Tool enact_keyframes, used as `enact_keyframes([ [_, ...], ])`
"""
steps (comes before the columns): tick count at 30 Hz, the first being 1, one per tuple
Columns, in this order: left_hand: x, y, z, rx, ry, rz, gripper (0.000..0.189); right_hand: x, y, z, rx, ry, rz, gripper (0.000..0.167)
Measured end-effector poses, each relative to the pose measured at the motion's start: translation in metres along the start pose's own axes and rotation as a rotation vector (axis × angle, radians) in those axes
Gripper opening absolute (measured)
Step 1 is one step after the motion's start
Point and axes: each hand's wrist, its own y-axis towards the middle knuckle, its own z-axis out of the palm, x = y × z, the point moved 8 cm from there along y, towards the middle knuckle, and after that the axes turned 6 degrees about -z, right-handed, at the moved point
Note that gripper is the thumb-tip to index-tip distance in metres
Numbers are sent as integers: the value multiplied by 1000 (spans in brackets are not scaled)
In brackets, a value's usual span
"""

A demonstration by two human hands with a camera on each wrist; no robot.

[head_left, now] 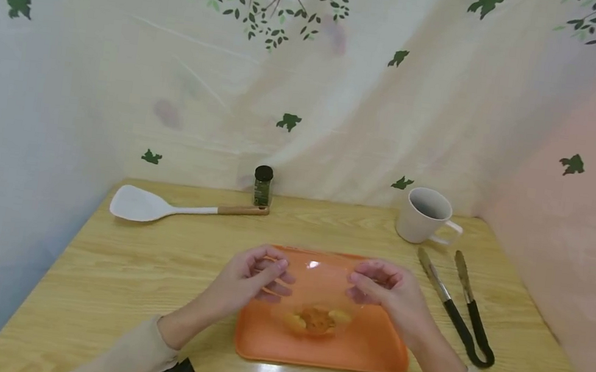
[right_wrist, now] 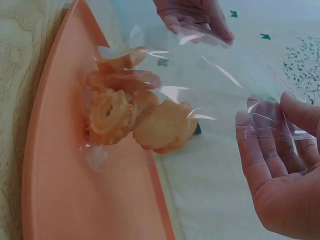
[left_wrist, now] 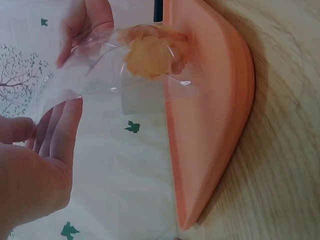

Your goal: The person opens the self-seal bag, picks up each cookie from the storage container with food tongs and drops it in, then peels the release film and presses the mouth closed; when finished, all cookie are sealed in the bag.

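A clear plastic bag (head_left: 320, 283) hangs between my two hands, with several golden cookies (right_wrist: 162, 125) gathered at its bottom. One of the cookies has a scalloped edge and a hole in the middle. My left hand (head_left: 249, 275) pinches one top corner of the bag between thumb and fingers. The opposite corner is pinched by my right hand (head_left: 393, 292), so the bag's upper part is spread between them. Beneath lies an orange rectangular tray (head_left: 323, 354), and the cookie end of the bag overlaps it in every view.
A white spatula (head_left: 144, 204) with a wooden handle lies at the back left, beside a dark-capped spice jar (head_left: 262, 188). A white mug (head_left: 421, 218) stands at the back right. Black-handled tongs (head_left: 461, 327) lie spread on the wooden table (head_left: 157, 262), right of the tray.
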Motion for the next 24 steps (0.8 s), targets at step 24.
enact_keyframes([
  [24, -4, -4, 0, 48, 36, 146, 26, 0, 2, 1, 1, 58, -16, 19],
])
